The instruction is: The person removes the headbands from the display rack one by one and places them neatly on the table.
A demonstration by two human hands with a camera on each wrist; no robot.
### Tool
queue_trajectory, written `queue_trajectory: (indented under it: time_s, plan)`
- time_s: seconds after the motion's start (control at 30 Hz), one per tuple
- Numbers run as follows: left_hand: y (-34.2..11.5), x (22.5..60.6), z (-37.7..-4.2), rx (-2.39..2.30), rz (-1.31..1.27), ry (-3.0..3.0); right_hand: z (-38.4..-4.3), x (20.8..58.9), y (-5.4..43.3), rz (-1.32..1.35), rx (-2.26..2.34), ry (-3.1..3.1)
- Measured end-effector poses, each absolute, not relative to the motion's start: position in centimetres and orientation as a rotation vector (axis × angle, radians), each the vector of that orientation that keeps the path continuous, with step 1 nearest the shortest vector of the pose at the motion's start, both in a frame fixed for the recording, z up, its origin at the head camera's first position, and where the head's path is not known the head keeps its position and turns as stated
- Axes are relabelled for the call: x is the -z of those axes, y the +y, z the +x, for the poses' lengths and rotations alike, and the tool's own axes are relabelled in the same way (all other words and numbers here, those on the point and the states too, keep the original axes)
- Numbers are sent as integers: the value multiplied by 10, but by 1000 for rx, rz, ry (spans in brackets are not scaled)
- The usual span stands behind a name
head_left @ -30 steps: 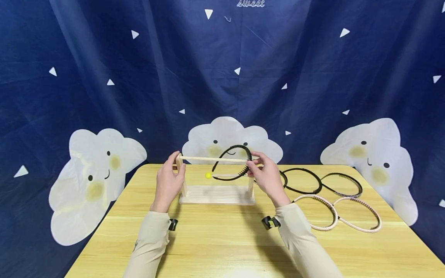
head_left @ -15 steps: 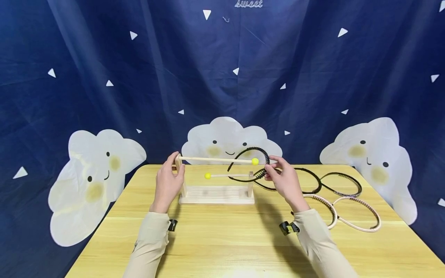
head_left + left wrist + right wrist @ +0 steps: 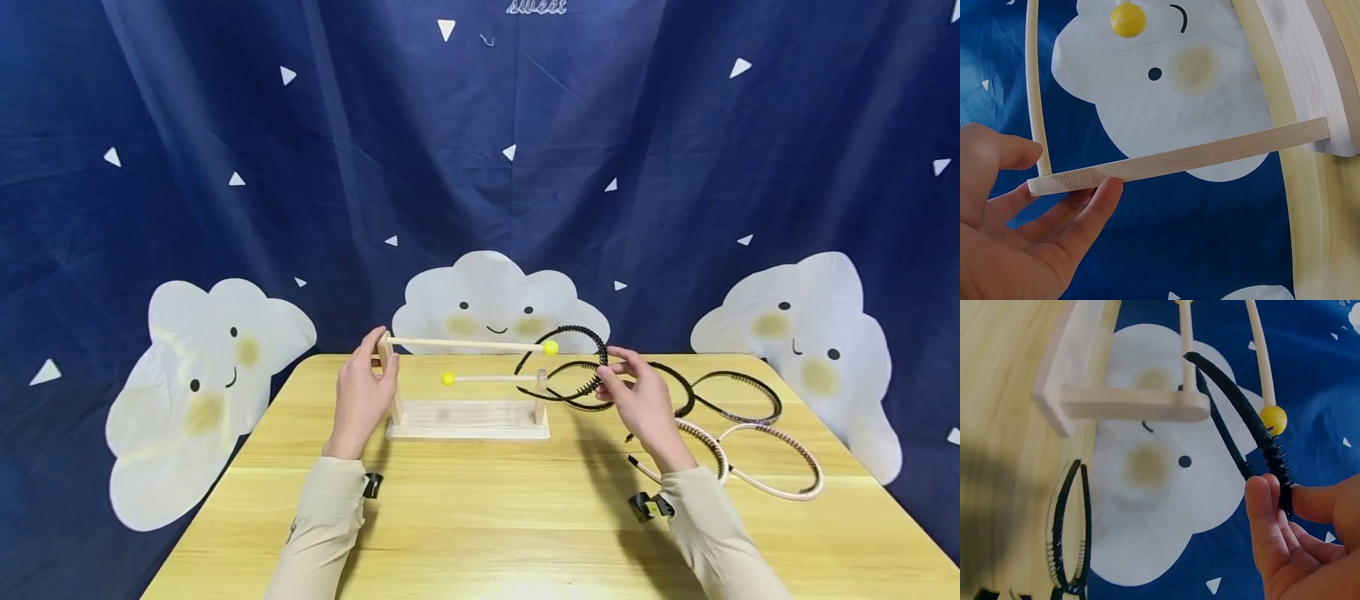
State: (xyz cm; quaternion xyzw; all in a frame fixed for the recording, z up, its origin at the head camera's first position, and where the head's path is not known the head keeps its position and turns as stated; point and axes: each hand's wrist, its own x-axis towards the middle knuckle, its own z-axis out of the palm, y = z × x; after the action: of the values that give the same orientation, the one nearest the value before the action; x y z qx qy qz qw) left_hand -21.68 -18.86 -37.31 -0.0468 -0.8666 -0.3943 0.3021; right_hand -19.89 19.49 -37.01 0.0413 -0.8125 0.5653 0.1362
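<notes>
A wooden rack stands on the table, with two rods tipped by yellow balls. My left hand grips the top of its left post, thumb and fingers on either side. My right hand pinches a black toothed headband at its curved middle. The headband is held up at the rack's right side, its ends pointing left. It overlaps the yellow ball of the upper rod in the head view; I cannot tell whether the ball is inside the loop. The lower rod bears no headband.
Several headbands lie on the wooden table to the right: black ones at the back and pale pink ones nearer. My right hand and wrist partly cover some. A dark blue curtain with clouds hangs behind the table.
My right hand has moved right with the black headband, away from the middle of the upper rod, bringing the rod's yellow ball into view. The left hand and rack have stayed in place.
</notes>
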Motion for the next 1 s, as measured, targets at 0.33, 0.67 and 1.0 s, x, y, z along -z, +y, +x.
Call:
queue_trajectory:
  time_s: [0.33, 0.67, 1.0]
  plan:
    - [-189, 374, -218, 1046, -107, -2312, -194, 380, 212, 51, -1622, -2361]
    - [-189, 375, -218, 1047, -104, -2317, -191, 389, 221, 54, -1691, -2299]
    - [-189, 375, -218, 1041, -98, -2315, -191, 387, 223, 26, -1708, -2296]
